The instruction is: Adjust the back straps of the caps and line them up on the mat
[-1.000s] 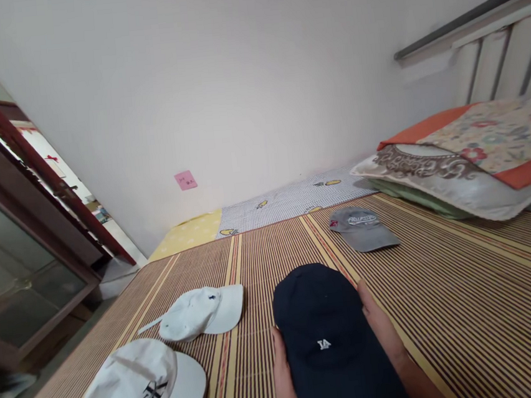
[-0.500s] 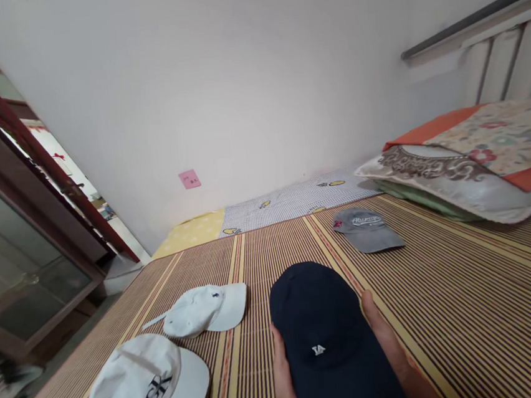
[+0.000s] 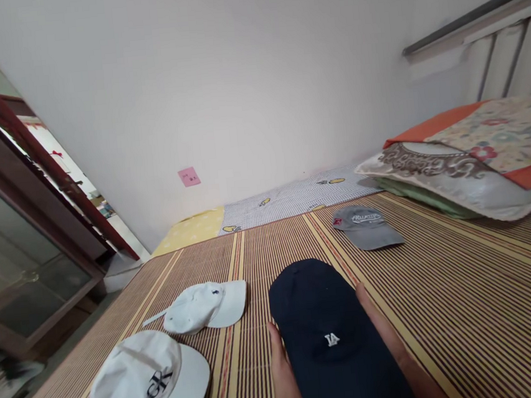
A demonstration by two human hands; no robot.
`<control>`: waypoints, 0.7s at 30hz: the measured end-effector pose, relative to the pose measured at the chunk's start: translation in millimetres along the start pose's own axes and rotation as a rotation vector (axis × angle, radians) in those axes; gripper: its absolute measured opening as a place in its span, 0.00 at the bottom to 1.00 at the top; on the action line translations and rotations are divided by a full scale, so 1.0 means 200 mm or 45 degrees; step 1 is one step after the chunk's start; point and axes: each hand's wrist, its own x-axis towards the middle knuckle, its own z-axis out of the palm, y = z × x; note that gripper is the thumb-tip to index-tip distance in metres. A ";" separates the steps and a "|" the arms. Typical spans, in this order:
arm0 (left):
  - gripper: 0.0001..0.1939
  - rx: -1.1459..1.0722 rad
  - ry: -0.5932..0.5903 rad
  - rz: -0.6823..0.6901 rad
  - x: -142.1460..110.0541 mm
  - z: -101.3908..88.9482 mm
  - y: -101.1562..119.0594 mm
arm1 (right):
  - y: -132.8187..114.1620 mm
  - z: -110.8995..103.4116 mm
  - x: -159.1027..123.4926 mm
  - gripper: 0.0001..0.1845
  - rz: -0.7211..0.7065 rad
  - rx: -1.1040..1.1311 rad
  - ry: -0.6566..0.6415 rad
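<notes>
We are holding a navy cap [image 3: 320, 306], marked with small white letters, over the striped mat [image 3: 270, 248], the grip of our left hand [image 3: 285, 381] and right hand [image 3: 385, 328] pressing its sides. Leftward, a white cap [image 3: 130, 375] is showing "CK"; farther back, a gray cap [image 3: 369, 233] is bearing script (possibly "Always").

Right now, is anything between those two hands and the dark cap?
Nothing visible: the left hand and right hand hold the dark cap, one at each side. The gray cap lies farther off on the mat.
</notes>
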 end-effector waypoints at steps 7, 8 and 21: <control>0.37 0.086 0.039 0.043 -0.02 -0.06 0.04 | 0.01 -0.01 0.02 0.41 0.001 0.017 -0.008; 0.37 0.074 0.032 0.041 -0.02 -0.06 0.04 | 0.01 -0.01 0.02 0.41 0.002 0.018 -0.011; 0.46 -0.168 0.026 -0.105 0.01 -0.01 0.00 | 0.07 0.07 0.00 0.41 0.004 0.030 -0.061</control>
